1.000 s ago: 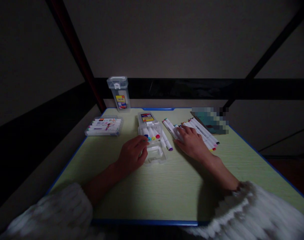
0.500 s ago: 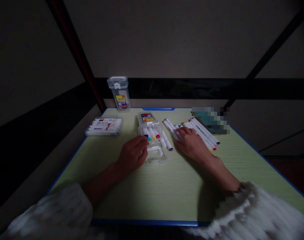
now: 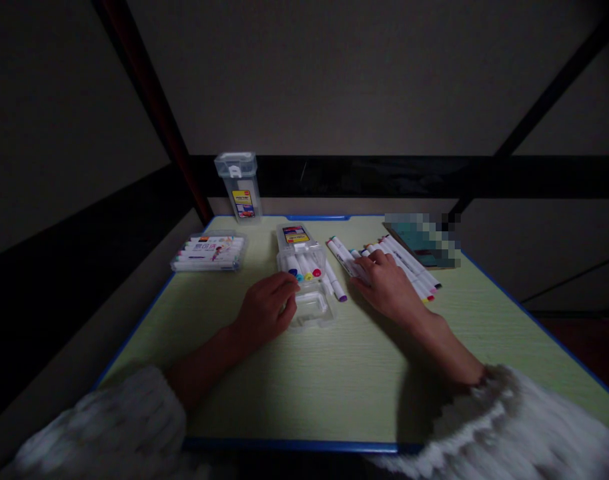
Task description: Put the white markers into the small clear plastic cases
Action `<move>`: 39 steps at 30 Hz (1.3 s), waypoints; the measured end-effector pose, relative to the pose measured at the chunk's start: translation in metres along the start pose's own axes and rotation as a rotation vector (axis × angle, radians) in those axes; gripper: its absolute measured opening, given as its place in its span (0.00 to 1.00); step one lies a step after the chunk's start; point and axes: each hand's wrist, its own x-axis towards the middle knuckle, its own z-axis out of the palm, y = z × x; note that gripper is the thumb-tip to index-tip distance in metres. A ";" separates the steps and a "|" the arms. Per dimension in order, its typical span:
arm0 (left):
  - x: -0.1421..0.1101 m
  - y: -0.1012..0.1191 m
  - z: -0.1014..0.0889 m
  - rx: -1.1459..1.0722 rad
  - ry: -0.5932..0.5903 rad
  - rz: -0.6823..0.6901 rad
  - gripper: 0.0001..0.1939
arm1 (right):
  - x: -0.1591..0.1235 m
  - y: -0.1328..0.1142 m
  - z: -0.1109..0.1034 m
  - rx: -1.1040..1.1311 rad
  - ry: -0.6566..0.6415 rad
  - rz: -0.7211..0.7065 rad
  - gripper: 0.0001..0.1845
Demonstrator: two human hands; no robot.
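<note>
My left hand [image 3: 267, 307] is curled at the mouth of a clear plastic marker case [image 3: 295, 235] lying on its side. Its thumb and fingertips close on the case's near left edge, by the hinge. Inside are white markers with blue, yellow and red ends [image 3: 317, 273]. The transparent lid [image 3: 314, 307] is folded down toward me. My right hand [image 3: 387, 287] rests over a row of loose white markers [image 3: 407, 263], fingers bent and thumb below, around a marker [image 3: 355, 254] partly hidden by the hand. A purple-ended marker [image 3: 338, 288] lies beside the case.
At the back left stands a tall clear lidded case [image 3: 241, 193]. A flat clear box of markers [image 3: 209, 253] lies at the left edge. Behind the loose markers is a partly pixelated green flat item [image 3: 419, 243]. The pale table [image 3: 294, 387] has blue edging.
The right hand's fingers bend a little more over the markers and the hand shifts slightly right. The left hand and the case stay in place.
</note>
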 end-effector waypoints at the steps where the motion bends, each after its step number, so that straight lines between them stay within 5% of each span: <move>1: 0.000 0.000 0.000 0.001 -0.004 0.000 0.07 | 0.000 0.000 -0.001 0.003 -0.009 0.001 0.17; 39: 0.002 0.001 0.000 0.012 -0.033 0.010 0.08 | -0.002 -0.003 -0.003 0.055 -0.030 -0.100 0.16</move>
